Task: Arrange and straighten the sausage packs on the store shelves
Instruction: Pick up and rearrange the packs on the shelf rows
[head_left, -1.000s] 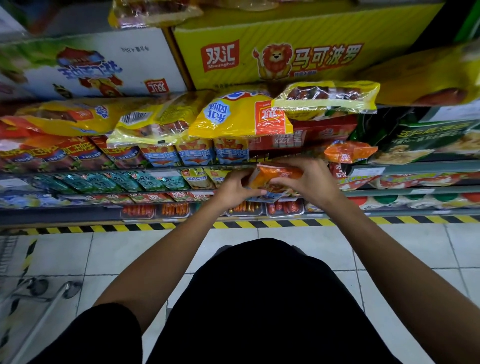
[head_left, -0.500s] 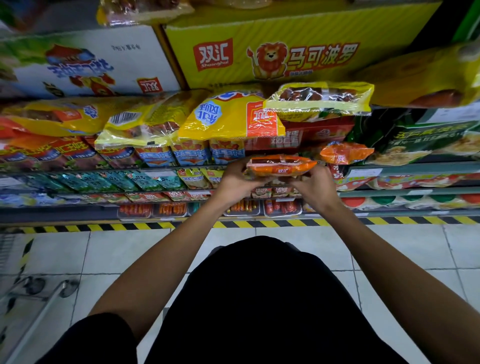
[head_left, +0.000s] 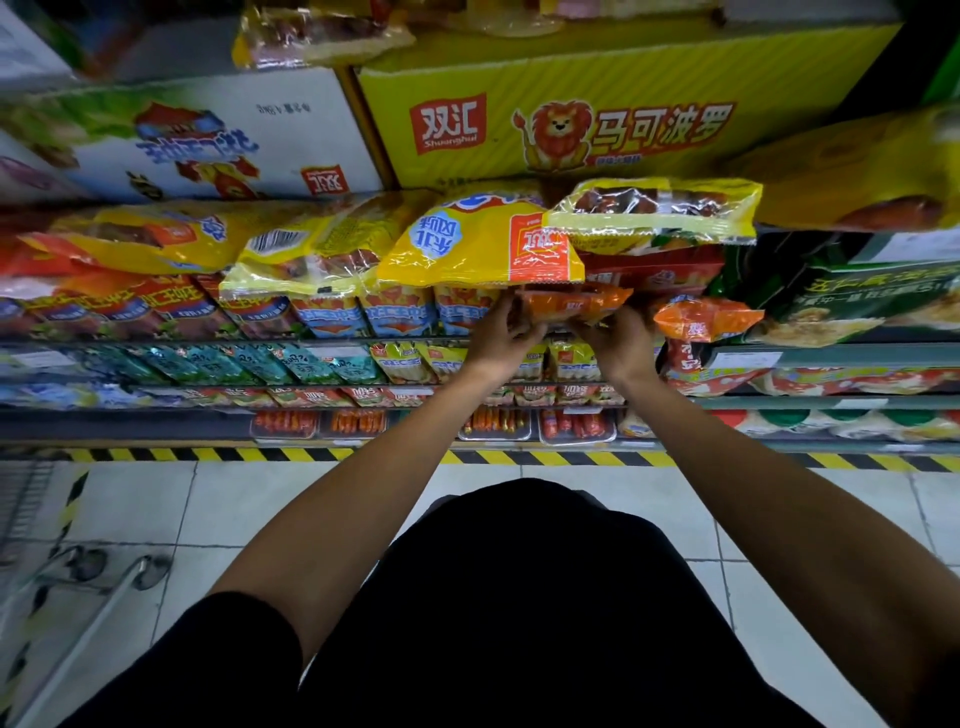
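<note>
Both hands up at the shelf, holding one orange sausage pack (head_left: 574, 305) between them. Left hand (head_left: 501, 338) grips the pack's left end, fingers (head_left: 503, 310) curled around it. Right hand (head_left: 615, 340) has the right end from below, fingers curled on the underside; the exact pinch is blurred.

Pack's long axis runs left-right, roughly parallel to the shelf edge (head_left: 322, 344), lying about flat. Its printed face looks toward the camera, and its right end points at a second orange pack (head_left: 706, 318) that sits on the shelf near it, not touching.

The held pack is tucked just under the front lip of the big yellow bag (head_left: 483, 249); can't tell whether they touch. It sits in front of a red box (head_left: 660, 273), above the row of small yellow packs (head_left: 566, 358).

Above: yellow lion carton (head_left: 597, 119), white carton (head_left: 208, 140) to its left. A clear-window yellow bag (head_left: 660, 210) overlaps the big yellow bag's right corner.

Floor: white tiles (head_left: 270, 504), with black-yellow hazard tape (head_left: 519, 457) along the shelf base.
</note>
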